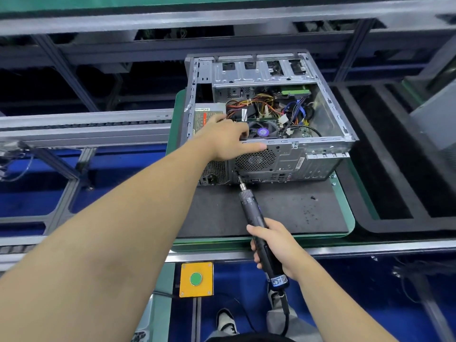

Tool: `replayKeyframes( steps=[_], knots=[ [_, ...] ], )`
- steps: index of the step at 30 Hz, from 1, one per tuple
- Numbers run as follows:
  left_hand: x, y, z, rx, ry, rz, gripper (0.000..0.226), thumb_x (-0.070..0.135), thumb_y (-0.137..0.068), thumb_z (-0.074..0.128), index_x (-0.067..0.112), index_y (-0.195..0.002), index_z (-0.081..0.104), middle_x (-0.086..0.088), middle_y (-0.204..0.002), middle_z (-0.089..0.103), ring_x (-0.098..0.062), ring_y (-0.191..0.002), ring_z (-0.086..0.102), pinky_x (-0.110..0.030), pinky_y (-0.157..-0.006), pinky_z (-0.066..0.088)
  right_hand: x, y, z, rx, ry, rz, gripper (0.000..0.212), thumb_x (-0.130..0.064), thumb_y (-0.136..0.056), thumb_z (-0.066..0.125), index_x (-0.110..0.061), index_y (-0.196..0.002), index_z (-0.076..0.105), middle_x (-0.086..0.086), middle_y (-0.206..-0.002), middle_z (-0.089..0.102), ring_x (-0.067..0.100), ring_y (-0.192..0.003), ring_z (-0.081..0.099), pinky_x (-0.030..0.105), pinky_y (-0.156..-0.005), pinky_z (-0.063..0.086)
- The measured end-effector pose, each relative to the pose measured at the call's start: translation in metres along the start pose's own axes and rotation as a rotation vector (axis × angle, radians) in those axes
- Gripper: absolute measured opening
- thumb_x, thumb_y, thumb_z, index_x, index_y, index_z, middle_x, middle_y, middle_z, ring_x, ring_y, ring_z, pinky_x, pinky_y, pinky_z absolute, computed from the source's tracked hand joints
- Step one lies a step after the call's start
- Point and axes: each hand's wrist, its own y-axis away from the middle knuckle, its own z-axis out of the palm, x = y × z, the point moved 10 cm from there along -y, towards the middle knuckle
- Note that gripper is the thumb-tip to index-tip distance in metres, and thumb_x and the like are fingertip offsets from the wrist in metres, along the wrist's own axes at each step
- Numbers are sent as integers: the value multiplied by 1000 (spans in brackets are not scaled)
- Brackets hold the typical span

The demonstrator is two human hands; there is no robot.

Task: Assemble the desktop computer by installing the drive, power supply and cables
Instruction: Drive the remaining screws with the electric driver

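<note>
An open grey computer case (318,159) lies on its side on a dark mat (271,208). Inside it are the power supply (206,117) at the left, bundled coloured cables (261,102), a fan (262,132) and a green drive (294,90) at the back. My left hand (227,138) rests on the case's near top edge, the thumb along the rear panel and the fingers reaching in toward the power supply. My right hand (274,245) grips a black electric screwdriver (256,218), whose bit touches the rear panel beside the power supply grille.
The mat sits on a green pallet (350,218) on a conveyor with aluminium rails (86,129). A small dark screw (313,197) lies on the mat at the right. A yellow box with a green button (196,278) is mounted below the front rail. Black foam trays (394,169) are at the right.
</note>
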Motion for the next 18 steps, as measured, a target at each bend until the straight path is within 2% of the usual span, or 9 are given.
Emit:
replayKeyframes(
  steps=[1, 2, 4, 6, 10, 13, 15, 18],
  knots=[
    [1, -1, 1, -17, -58, 1, 107, 100, -61, 1, 24, -102, 65, 3, -79, 55, -29, -130, 46, -45, -119, 8, 0, 0, 1, 1, -1, -1, 25, -35, -89, 68, -18, -104, 57, 10, -73, 60, 26, -55, 55, 33, -52, 49],
    [4, -2, 1, -31, -117, 15, 107, 98, -61, -4, 23, -93, 66, 4, -75, 51, -28, -124, 50, -46, -120, 9, 1, 0, 1, 4, -3, -2, 26, -35, -89, 68, -18, -104, 56, 10, -73, 60, 26, -55, 55, 33, -52, 49],
    [10, -3, 2, -53, -166, 41, 101, 94, -62, -9, 20, -66, 60, 3, -68, 54, -22, -101, 58, -47, -120, 11, 1, 0, 2, 12, -7, -6, 26, -35, -88, 69, -18, -104, 57, 11, -74, 59, 27, -55, 55, 33, -52, 49],
    [12, -3, 1, -56, -161, 48, 100, 92, -63, -9, 17, -57, 56, 0, -64, 58, -17, -84, 55, -47, -119, 12, 2, 0, 3, 19, -9, -9, 28, -37, -86, 69, -19, -103, 58, 11, -74, 60, 27, -55, 56, 34, -52, 50],
    [9, -5, 1, -54, -127, 41, 91, 93, -64, -5, 21, -55, 50, -1, -62, 59, -15, -80, 51, -47, -120, 9, 2, -1, 4, 29, -13, -9, 29, -40, -81, 71, -22, -100, 59, 9, -72, 61, 27, -55, 57, 34, -52, 50],
    [8, -7, 3, -47, -68, 47, 81, 93, -67, 3, 25, -53, 44, 0, -58, 59, -3, -71, 45, -47, -121, 7, 2, -1, 5, 40, -10, -15, 25, -42, -81, 71, -25, -97, 61, 8, -71, 62, 26, -56, 58, 34, -53, 51],
    [6, -8, 3, -36, -53, 48, 82, 94, -68, 6, 25, -52, 46, 1, -56, 58, 3, -70, 44, -46, -121, 7, 3, -1, 6, 50, -9, -21, 21, -42, -81, 72, -28, -94, 62, 7, -71, 63, 25, -56, 59, 34, -53, 51],
    [4, -8, 3, -20, -48, 45, 86, 96, -67, 6, 21, -52, 45, 2, -53, 55, 1, -71, 50, -45, -120, 8, 3, 1, 10, 47, -28, -11, 27, -42, -81, 75, -23, -95, 62, 8, -72, 63, 26, -57, 60, 35, -55, 52]
  ],
)
